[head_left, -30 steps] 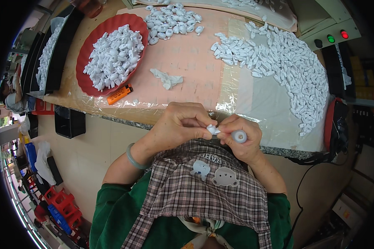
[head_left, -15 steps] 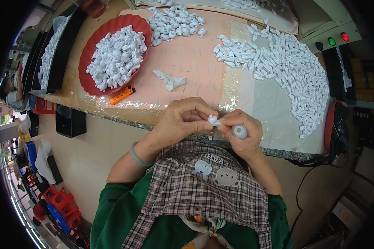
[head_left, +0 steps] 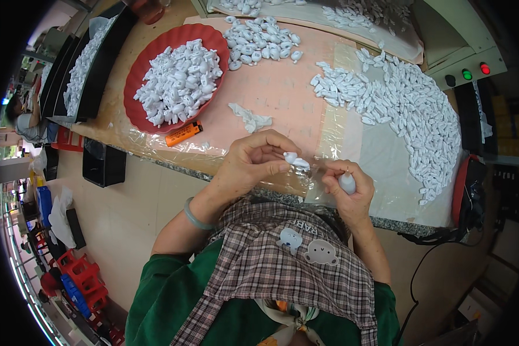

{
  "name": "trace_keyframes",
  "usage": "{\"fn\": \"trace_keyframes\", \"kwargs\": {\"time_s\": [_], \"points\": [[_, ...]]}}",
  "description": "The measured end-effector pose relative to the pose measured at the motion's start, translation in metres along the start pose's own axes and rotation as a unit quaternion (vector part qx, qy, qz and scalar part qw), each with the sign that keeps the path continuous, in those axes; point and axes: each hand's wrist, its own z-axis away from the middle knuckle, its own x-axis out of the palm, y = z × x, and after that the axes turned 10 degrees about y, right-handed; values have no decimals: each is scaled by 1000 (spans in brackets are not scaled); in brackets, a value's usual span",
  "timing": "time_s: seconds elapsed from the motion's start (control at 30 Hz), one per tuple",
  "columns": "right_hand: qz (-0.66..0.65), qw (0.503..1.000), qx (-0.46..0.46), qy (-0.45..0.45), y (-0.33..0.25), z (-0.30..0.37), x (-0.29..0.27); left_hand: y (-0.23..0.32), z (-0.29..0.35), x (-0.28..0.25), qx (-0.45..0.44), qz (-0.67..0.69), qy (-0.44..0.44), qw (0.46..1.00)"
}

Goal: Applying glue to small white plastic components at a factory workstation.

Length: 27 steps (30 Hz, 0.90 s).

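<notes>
Above the table's near edge, my left hand (head_left: pixel 249 160) pinches a small white plastic figure (head_left: pixel 296 160) between thumb and fingertips. The figure has a rounded end and a longer part pointing right. A short gap to the right, my right hand (head_left: pixel 357 193) is curled around a small whitish squeeze bottle (head_left: pixel 346 183), its narrow tip pointing up. The right thumb and index finger are close together; whether anything tiny sits between them I cannot tell.
A red scalloped bowl (head_left: pixel 131 102) heaped with white parts stands left, an orange lighter (head_left: pixel 184 134) beside it. Rounded white pieces (head_left: pixel 262 40) lie behind; slender white pieces (head_left: pixel 409 109) spread at right. Crumpled tissue (head_left: pixel 249 117) lies mid-table. Black trays (head_left: pixel 101 75) stand far left.
My right hand has drawn away to the right from the white figure, and the bottle has tipped more upright. My left hand keeps its pinch. The whole view has shifted slightly.
</notes>
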Motion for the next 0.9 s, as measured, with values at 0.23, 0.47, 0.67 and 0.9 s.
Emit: {"fn": "trace_keyframes", "kwargs": {"time_s": [0.23,0.47,0.67,0.9], "points": [[8,996,87,30,0,8,-5,54,-8,-55,223,-273,225,908],[36,999,35,21,3,6,-2,88,-31,-65,373,-539,273,704],[35,998,44,22,2,4,0,49,-84,-37,401,-557,166,708],[38,998,49,8,2,3,0,22,-140,-31,385,-606,159,678]]}}
